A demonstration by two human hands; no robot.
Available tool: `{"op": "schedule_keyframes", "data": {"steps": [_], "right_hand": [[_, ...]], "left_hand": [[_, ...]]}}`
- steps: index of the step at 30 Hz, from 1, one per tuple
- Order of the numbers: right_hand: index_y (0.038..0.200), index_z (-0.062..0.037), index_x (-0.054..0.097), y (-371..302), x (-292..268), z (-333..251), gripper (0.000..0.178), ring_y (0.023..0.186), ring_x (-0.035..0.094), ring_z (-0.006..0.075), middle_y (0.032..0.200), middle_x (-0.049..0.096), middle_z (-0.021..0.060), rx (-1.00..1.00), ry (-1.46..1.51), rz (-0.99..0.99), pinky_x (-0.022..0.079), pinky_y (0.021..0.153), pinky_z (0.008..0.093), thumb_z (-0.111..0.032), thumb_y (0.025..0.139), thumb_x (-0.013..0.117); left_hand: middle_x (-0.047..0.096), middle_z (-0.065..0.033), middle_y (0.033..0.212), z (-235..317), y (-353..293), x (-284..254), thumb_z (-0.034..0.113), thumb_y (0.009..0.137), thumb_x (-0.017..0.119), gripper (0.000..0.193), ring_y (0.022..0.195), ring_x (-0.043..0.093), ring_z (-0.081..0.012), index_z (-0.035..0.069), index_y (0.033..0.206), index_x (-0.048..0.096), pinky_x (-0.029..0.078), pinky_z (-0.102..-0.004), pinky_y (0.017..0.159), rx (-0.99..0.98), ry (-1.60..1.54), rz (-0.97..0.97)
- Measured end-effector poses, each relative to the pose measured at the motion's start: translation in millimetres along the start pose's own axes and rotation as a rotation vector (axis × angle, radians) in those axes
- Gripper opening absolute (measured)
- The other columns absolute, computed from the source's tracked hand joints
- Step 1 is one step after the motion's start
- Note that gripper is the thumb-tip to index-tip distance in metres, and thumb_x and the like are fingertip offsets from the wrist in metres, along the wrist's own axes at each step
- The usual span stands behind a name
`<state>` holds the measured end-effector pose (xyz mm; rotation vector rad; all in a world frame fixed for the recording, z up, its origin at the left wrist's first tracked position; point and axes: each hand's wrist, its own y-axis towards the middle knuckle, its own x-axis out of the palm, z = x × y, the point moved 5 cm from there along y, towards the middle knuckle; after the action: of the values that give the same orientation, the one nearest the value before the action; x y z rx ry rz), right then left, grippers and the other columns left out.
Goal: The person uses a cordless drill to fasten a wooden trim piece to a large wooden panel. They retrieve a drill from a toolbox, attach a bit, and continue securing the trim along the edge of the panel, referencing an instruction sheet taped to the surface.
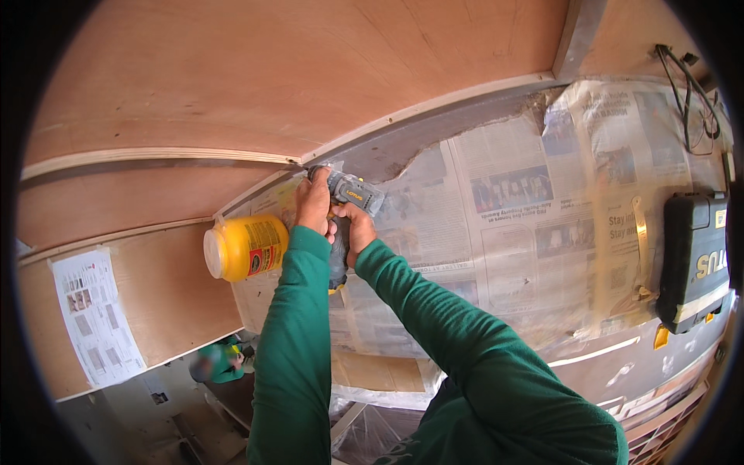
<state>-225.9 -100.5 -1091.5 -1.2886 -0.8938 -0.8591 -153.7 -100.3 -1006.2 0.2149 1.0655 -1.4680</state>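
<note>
Both of my hands are on a grey-and-black cordless drill (358,192) with yellow details. My left hand (313,203) is closed around its front end, close to the corner where the wooden strips of the panel meet. Its handle is wrapped by my right hand (359,230), and the battery end points down toward me. The drill's tip and any bit or screw are hidden by my left hand and the corner. Just left of my left wrist, a yellow plastic jar (252,246) with a pale lid lies on its side.
Newspaper (496,232) covers the surface to the right. A black tool case (692,260) sits at far right beside a yellow strip-shaped tool (640,232). Black cable (690,101) hangs above it. Plywood panels (294,70) rise ahead. A printed sheet (97,318) is taped at left. Another person (221,361) in green is below.
</note>
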Motion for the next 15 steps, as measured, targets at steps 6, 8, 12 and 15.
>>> {"op": "schedule_keyframes", "data": {"steps": [6,8,12,15], "right_hand": [[0.086,-0.0123,0.069,8.8,-10.9,1.4,0.019,0.057,0.060,0.0190,0.070,0.066,0.0031,0.059,0.066,-0.013,0.051,0.061,0.0307,-0.029,0.082,0.063],[0.085,-0.0122,0.069,8.3,-8.6,-1.2,0.019,0.057,0.059,0.0187,0.070,0.065,0.0032,0.069,0.056,0.016,0.051,0.060,0.0310,-0.029,0.082,0.062],[0.084,-0.0109,0.068,5.7,-7.4,-8.2,0.020,0.056,0.058,0.0182,0.068,0.064,0.0030,0.031,-0.007,0.009,0.049,0.058,0.0313,-0.030,0.083,0.060],[0.083,-0.0094,0.067,10.1,-7.2,-5.4,0.021,0.055,0.058,0.0179,0.067,0.062,0.0031,0.039,0.011,-0.012,0.048,0.057,0.0308,-0.029,0.084,0.059]], "left_hand": [[0.051,-0.0094,0.070,-4.0,4.4,6.9,0.057,0.093,0.056,0.051,0.037,0.038,-0.0191,0.009,0.112,0.059,0.029,-0.0367,0.031,-0.017,-0.030,0.027],[0.051,-0.0087,0.071,-5.6,8.8,7.8,0.057,0.093,0.056,0.051,0.038,0.037,-0.0185,0.010,0.113,0.058,0.028,-0.0359,0.031,-0.037,-0.042,0.019],[0.052,-0.0056,0.068,-10.2,20.6,10.4,0.058,0.091,0.057,0.043,0.037,0.035,-0.0183,0.015,0.095,0.063,0.024,-0.0359,0.030,-0.033,-0.107,0.055],[0.053,-0.0053,0.067,-8.7,17.3,10.3,0.057,0.092,0.057,0.042,0.036,0.036,-0.0180,0.015,0.094,0.064,0.024,-0.0344,0.029,-0.033,-0.090,0.007]]}}
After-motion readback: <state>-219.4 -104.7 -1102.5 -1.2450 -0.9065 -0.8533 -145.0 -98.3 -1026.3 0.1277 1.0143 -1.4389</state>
